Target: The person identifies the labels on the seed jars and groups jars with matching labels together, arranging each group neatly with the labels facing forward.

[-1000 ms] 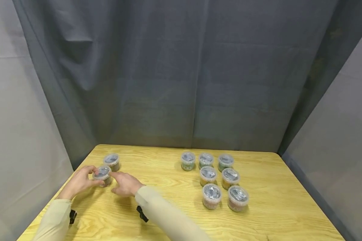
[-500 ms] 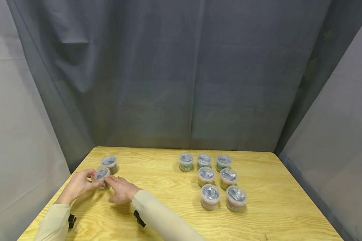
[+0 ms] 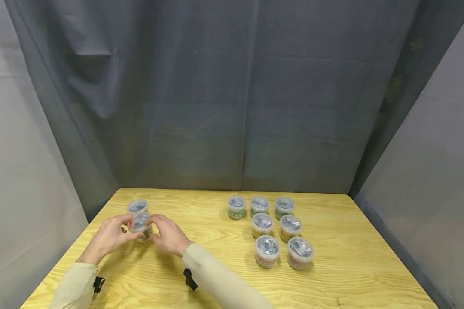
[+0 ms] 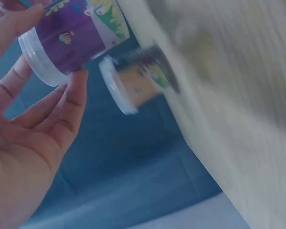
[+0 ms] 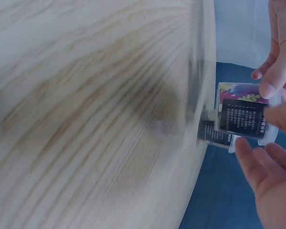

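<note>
A small round plastic tub [image 3: 141, 221] with a clear lid is between my two hands at the table's left side. Its wrapper looks purple with a bee drawing in the left wrist view, and a dark printed label [image 5: 243, 119] faces the right wrist camera. My left hand [image 3: 110, 236] pinches the lid's rim between thumb and fingers. From the other side, my right hand [image 3: 171, 237] holds the same tub, thumb and fingertips at the lid. Right behind stands a second tub [image 3: 138, 206], whose side looks orange-brown in the left wrist view.
Several more lidded tubs stand grouped right of centre: a back row of green ones [image 3: 237, 207], then two yellow-orange ones [image 3: 262, 225] and two pinkish ones [image 3: 267, 251] in front. A dark curtain [image 3: 201, 107] hangs behind the wooden table [image 3: 352, 266].
The held tub has shifted right relative to the tub behind it, and both hands went with it. My right thumb and fingers have spread around its side. The grouped tubs have stayed put.
</note>
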A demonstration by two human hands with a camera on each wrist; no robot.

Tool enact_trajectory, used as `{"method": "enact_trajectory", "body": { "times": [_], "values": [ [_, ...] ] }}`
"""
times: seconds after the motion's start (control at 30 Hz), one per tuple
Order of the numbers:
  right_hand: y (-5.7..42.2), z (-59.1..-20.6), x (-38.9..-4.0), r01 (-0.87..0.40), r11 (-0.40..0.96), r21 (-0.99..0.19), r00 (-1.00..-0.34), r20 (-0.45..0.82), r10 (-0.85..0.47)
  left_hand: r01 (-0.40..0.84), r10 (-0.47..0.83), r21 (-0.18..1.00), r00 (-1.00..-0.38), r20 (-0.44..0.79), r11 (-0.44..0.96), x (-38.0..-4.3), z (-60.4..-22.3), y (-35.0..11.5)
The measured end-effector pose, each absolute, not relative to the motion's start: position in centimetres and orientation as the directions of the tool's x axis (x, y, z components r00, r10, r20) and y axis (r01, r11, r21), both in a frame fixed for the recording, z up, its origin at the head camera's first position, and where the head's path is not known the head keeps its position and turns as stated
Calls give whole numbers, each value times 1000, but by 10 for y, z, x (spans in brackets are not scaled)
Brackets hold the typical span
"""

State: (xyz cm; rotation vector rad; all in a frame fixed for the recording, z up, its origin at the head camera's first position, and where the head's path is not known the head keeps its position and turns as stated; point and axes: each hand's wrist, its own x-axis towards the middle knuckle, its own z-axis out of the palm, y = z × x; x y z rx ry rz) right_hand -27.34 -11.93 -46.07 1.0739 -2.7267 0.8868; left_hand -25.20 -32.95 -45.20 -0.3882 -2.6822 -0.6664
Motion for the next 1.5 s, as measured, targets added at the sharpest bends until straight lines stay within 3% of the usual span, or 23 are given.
{"method": "enact_trajectory", "body": {
  "times": [0.23,0.63,0.9,1.17,1.5],
  "values": [
    [-96,-458,-278,-673,515,-531,-735,400,-547,366,186,440,-898,400,820,-246,-445,-300],
    [-46,-464,-278,-704,392,-592,-705,511,-492,405,149,584,-887,436,703,-247,-452,-254],
    [-25,-455,-278,-637,352,-685,-764,504,-402,384,31,667,-879,476,638,-247,-448,-223],
    [-7,-450,-281,-542,329,-774,-832,440,-337,408,55,746,-892,449,527,-251,-449,-206],
    [12,-440,-283,-539,328,-776,-839,459,-292,360,46,820,-924,381,444,-255,-458,-188]
  ]
}}
